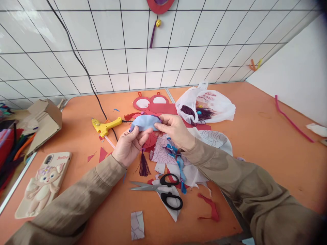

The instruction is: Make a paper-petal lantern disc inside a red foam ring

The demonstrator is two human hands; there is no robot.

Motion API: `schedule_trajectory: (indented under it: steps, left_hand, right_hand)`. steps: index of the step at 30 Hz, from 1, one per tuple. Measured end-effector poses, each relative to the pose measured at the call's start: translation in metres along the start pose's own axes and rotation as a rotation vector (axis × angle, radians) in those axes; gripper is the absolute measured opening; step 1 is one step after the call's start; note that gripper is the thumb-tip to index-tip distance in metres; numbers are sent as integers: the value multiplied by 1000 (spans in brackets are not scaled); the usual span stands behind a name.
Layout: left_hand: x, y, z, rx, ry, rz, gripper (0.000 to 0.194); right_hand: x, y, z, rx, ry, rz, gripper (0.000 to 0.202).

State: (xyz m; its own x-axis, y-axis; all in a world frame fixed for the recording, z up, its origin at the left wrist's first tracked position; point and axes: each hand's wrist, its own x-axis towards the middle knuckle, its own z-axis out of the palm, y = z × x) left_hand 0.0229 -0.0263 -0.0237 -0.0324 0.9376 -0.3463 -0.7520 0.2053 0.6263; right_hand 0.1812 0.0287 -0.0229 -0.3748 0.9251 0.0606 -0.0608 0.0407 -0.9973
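A light blue fabric piece (145, 123) with a curved top and a darker purple edge is held up over the middle of the table. My left hand (130, 144) pinches its lower left side, and my right hand (175, 131) grips its right end between thumb and fingers. Behind and below it lie red cut pieces (162, 108) and a dark purple tassel (144, 164). Patterned pale fabric (163, 151) with blue ribbon strips (181, 166) spreads below my right hand. Open scissors (163, 187) with black handles rest nearer to me.
A yellow glue gun (106, 127) with a black cable lies left of my hands. Also in view are a phone (44, 185), a cardboard box (47, 122), a white plastic bag (222, 107), red scraps (212, 206) and a tiled wall (109, 37).
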Motion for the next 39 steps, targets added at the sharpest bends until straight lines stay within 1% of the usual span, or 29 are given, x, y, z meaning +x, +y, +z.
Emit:
schedule_trajectory:
  steps: [4,10,15,18,21,24,26,30,35,39]
  left_hand:
    - [-1,1,0,33,3,-12,20]
    - [-2,5,1,31,14,-64,26]
    - [-3,6,-1,65,-40,-68,20]
    - [-2,6,-3,85,-55,-42,17]
    - [-1,5,-6,104,-132,-31,15]
    - [-1,3,-8,133,-241,-62,18]
    - [-1,2,-9,152,-276,-77,21]
    - [0,0,-10,164,-274,-67,27]
    - [0,1,-10,205,-257,-56,28]
    - [0,3,-9,270,-245,-31,39]
  right_hand:
    - [1,0,0,-33,-8,-21,25]
    - [1,0,-1,-53,-31,-33,24]
    - [3,0,-3,-47,-44,-34,25]
    - [4,1,-3,-44,-45,-41,24]
    - [5,2,-3,-48,-63,-60,26]
    - [3,3,-2,-84,-89,-110,27]
    - [2,4,0,-106,-103,-141,26]
    - [1,4,1,-118,-123,-204,23]
    - [0,1,1,-242,-150,-340,12]
    - [-2,1,0,-292,-179,-405,15]
